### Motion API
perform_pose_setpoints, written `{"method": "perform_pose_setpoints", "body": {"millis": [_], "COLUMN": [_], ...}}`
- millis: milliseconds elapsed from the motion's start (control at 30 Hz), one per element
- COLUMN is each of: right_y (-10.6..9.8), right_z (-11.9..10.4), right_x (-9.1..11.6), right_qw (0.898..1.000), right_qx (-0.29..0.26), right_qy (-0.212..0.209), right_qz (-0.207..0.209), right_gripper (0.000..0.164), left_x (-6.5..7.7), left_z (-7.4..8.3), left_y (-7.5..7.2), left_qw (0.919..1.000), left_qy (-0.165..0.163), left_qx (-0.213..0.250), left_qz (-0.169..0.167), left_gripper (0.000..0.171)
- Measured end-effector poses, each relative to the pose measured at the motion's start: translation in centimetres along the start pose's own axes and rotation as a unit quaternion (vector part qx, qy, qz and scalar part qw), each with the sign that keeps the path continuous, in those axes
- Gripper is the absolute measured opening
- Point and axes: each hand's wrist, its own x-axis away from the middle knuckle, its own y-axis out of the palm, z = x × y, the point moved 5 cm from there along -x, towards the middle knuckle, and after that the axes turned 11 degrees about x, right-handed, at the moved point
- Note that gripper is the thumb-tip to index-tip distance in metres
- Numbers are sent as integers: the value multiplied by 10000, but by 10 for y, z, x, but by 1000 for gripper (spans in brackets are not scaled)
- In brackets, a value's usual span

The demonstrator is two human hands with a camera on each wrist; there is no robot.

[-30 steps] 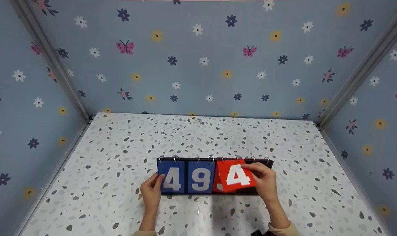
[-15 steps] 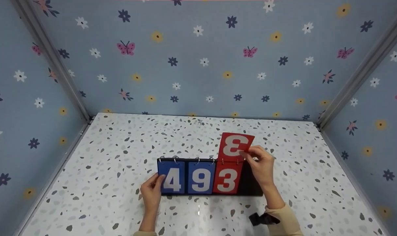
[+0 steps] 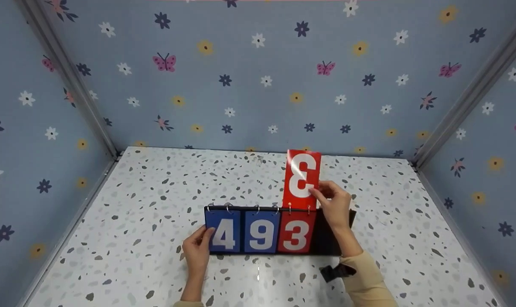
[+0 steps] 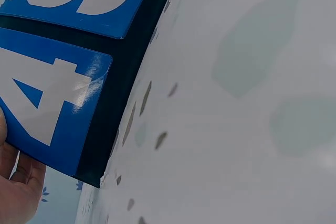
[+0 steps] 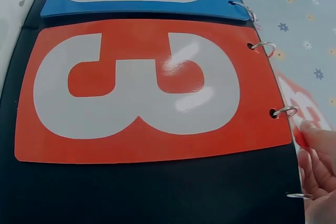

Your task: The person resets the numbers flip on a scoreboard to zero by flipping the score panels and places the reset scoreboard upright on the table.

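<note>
A flip scoreboard with a black backing (image 3: 326, 238) stands on the table, its number cards hung on metal rings along the top edge. Two blue cards show 4 (image 3: 224, 234) and 9 (image 3: 261, 232); beside them a red card (image 5: 136, 77) shows 3. My left hand (image 3: 197, 247) grips the board's left edge, thumb in front by the 4 card. With thumb and fingers my right hand (image 3: 337, 207) pinches the right edge of another red card (image 3: 301, 175), raised above the rings and showing an inverted 3. The board's rightmost slot shows bare black.
The white speckled table (image 3: 177, 179) spreads around the board. Blue flowered panels (image 3: 258, 76) rise at the back and both sides, with metal posts (image 3: 66, 76) at the corners. A black device (image 3: 338, 272) sits at my right wrist.
My right hand has lifted the red card showing 4 up over the rings, so its back with an inverted 3 now stands above the board. The left hand stays put.
</note>
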Motion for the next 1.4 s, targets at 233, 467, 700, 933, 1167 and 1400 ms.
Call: {"method": "perform_pose_setpoints", "body": {"millis": [233,467,700,933,1167,1400], "right_y": [6,13,17,12,-6,-23], "right_z": [4,4,7,3,-10,-16], "right_x": [-2,-5,-7,-4,11,35], "right_qw": [9986,9890,9816,9837,9937,9950], "right_qx": [391,1094,1280,1304,1036,669], "right_qy": [259,530,600,235,-409,-474], "right_qz": [-244,-843,-1286,-1213,-120,566], "right_gripper": [22,28,26,14,9,15], "left_x": [0,0,0,0,0,-1], "left_z": [0,-1,1,-1,-1,-1], "left_y": [0,0,0,0,0,-1], "left_qw": [9999,9998,10000,10000,9999,9999], "left_qy": [-93,-189,17,-54,-26,-103], "left_qx": [-65,-33,-7,-38,-127,0], "left_qz": [26,-9,-3,35,58,56], "left_gripper": [13,15,13,14,14,13]}}
